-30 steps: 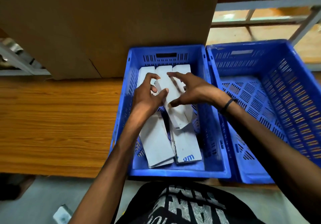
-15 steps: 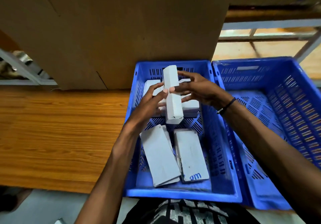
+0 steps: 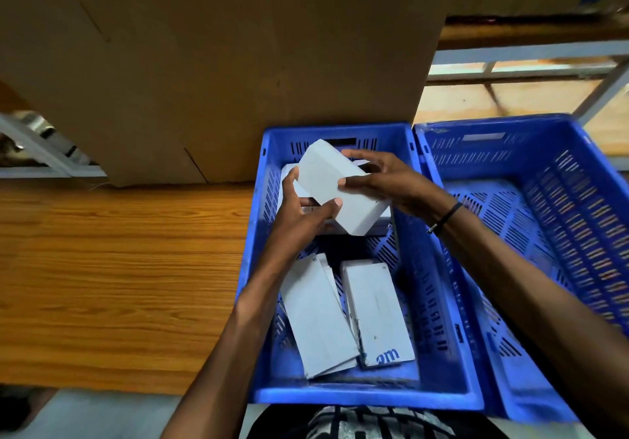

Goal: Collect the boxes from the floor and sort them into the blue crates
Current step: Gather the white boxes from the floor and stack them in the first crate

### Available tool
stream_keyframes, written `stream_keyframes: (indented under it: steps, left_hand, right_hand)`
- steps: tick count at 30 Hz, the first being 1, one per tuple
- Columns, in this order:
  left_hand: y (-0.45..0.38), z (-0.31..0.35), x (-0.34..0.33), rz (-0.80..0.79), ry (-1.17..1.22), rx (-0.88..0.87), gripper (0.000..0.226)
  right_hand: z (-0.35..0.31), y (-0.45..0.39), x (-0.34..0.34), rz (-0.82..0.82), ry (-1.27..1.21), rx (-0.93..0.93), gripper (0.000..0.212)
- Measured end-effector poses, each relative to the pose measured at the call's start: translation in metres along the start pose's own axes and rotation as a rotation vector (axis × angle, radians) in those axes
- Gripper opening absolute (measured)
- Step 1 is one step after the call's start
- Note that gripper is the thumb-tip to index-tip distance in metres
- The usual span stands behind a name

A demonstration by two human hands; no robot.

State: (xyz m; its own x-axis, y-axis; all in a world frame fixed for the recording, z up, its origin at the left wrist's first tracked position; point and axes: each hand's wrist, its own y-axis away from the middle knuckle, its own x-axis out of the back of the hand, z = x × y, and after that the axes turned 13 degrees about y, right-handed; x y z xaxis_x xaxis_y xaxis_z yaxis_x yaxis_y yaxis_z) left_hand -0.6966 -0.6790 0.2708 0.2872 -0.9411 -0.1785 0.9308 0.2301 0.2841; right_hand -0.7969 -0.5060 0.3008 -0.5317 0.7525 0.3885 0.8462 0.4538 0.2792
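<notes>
A white box [image 3: 335, 183] is held tilted above the far half of the left blue crate [image 3: 442, 319]. My left hand [image 3: 299, 209] grips its near left edge, and my right hand [image 3: 384, 180] pinches its right side. Under it lie more white boxes [image 3: 289, 174], partly hidden. Two flat white boxes rest in the crate's near half: a plain one [image 3: 316, 316] and one with blue lettering [image 3: 376, 312]. The right blue crate [image 3: 551, 234] holds no boxes that I can see.
Both crates sit on a wooden shelf [image 3: 119, 285]. A large brown cardboard carton [image 3: 221, 64] stands right behind the left crate. A grey metal rack frame [image 3: 510, 60] shows at the back right. Grey floor [image 3: 85, 418] lies below the shelf's front edge.
The white box, lifted on end half a second ago, has been turned to a slanted, broad-face-up pose. Both hands have stayed on it above the crate's far half.
</notes>
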Motion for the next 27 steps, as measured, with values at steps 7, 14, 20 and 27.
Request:
stream_keyframes:
  steps: [7,14,20,27]
  left_hand:
    - [-0.007,0.014,0.009,0.112,-0.498,-0.196,0.125]
    - [-0.014,0.029,0.027,-0.093,-0.506,-0.168,0.064]
    - [-0.009,0.011,0.032,0.058,-0.347,-0.12,0.035]
    - [0.001,-0.015,0.023,0.252,-0.122,-0.14,0.03]
  right_hand:
    - [0.007,-0.003,0.017,-0.074,0.051,-0.047,0.06]
    - [0.006,-0.009,0.023,-0.055,0.016,-0.061,0.059]
    - [0.014,-0.009,0.016,0.126,-0.137,-0.054,0.057]
    - [0.031,-0.012,-0.017,0.305,0.01,-0.004,0.061]
